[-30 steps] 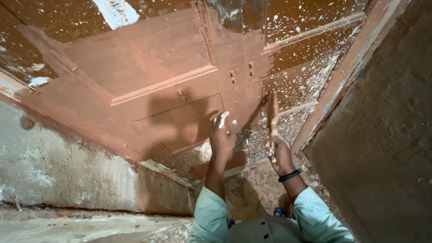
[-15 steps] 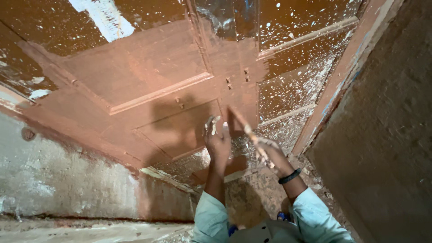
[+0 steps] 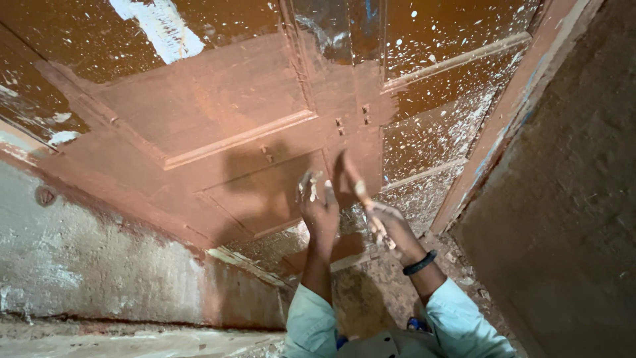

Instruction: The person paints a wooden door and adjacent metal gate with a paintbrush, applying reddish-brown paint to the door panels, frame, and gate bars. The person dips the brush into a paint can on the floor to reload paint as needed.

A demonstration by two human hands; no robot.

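A wooden panelled door (image 3: 218, 126) fills the view, its middle coated in dull reddish-brown primer, its right part dark and speckled white. My left hand (image 3: 319, 207) is raised, paint-smeared, its fingers resting flat against the lower panel. My right hand (image 3: 391, 229), with a black band on the wrist, grips a paintbrush (image 3: 354, 182) whose bristle end lies on the door just right of the left hand. Pale blue-green sleeves cover both forearms.
A rough grey plastered wall (image 3: 563, 219) rises on the right beside the door frame (image 3: 503, 126). A stained white wall base (image 3: 79, 265) runs at lower left. Small metal fittings (image 3: 351, 120) sit on the door's centre rail. The floor below is paint-spattered.
The brush has swung from the speckled right strip leftward and up onto the primed panel. My left hand has lifted slightly higher on the door.
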